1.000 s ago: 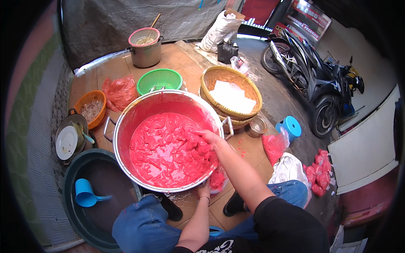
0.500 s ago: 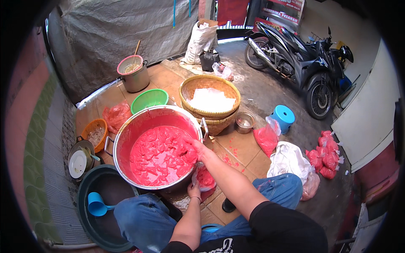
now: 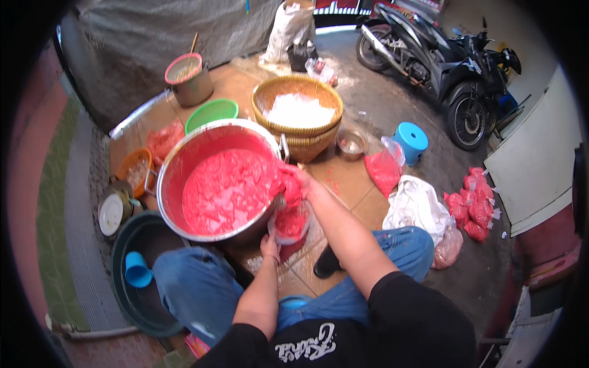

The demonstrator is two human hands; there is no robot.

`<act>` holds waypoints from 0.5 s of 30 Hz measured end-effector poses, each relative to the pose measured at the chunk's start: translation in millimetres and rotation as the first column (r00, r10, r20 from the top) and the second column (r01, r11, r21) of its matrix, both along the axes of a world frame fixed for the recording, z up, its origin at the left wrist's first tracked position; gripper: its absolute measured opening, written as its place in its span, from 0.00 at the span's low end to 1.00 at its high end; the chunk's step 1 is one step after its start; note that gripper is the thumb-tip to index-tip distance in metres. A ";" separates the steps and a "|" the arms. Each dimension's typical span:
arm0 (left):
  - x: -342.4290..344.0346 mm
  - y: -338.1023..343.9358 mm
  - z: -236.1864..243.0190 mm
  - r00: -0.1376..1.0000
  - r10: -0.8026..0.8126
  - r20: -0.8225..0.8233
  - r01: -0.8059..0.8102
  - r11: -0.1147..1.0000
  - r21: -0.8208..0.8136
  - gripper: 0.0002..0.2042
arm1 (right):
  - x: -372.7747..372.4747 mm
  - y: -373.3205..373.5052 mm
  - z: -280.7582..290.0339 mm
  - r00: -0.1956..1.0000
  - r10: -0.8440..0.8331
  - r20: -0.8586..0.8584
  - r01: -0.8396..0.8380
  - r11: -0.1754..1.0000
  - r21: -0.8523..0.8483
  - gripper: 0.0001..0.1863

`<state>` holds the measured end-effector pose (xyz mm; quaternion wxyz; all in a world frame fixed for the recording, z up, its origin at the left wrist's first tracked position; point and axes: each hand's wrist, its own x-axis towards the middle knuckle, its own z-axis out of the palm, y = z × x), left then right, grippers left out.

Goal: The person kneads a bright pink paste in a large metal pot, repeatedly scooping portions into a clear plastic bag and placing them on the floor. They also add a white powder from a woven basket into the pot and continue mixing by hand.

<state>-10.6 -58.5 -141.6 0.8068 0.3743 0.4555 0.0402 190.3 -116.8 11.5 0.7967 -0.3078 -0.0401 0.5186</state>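
A large metal pot (image 3: 175,213) of wet pink-red batter with lumpy pieces sits before me. My right hand (image 3: 294,179) is closed on a dripping clump of red-coated pieces at the pot's right rim, just above an open clear plastic bag (image 3: 288,224) partly filled with red pieces. My left hand (image 3: 270,245) grips the bag's left side, low beside the pot. A dark green tub (image 3: 123,264) with a blue dipper (image 3: 137,270) stands at my left.
Around the pot are stacked woven baskets (image 3: 297,138), a green basin (image 3: 211,113), an orange basket (image 3: 142,172), a steel bowl (image 3: 351,147), a blue stool (image 3: 411,142), several red-filled bags (image 3: 475,208), a white sack (image 3: 408,211) and a stockpot (image 3: 192,86). Motorbikes (image 3: 435,67) stand behind, right.
My right hand has lifted a red clump from inside the pot to beyond its rim over the bag. The bag in my left hand has come out from behind the pot into view.
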 end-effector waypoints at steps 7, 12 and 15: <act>-2.6 10.9 -16.3 0.996 0.073 0.050 -0.070 0.996 -0.054 0.25 | -3.8 -34.2 -18.5 0.995 0.066 -0.070 -0.063 0.997 0.041 0.16; -4.9 3.0 -8.2 0.992 0.093 0.080 -0.083 0.989 -0.121 0.16 | -18.8 -47.5 -79.6 0.954 0.186 -0.235 -0.234 0.952 -0.195 0.14; -3.7 9.5 -9.3 0.989 0.078 0.124 -0.066 0.993 -0.099 0.10 | -40.8 -38.1 -125.5 0.957 0.130 -0.259 -0.219 0.909 -0.354 0.14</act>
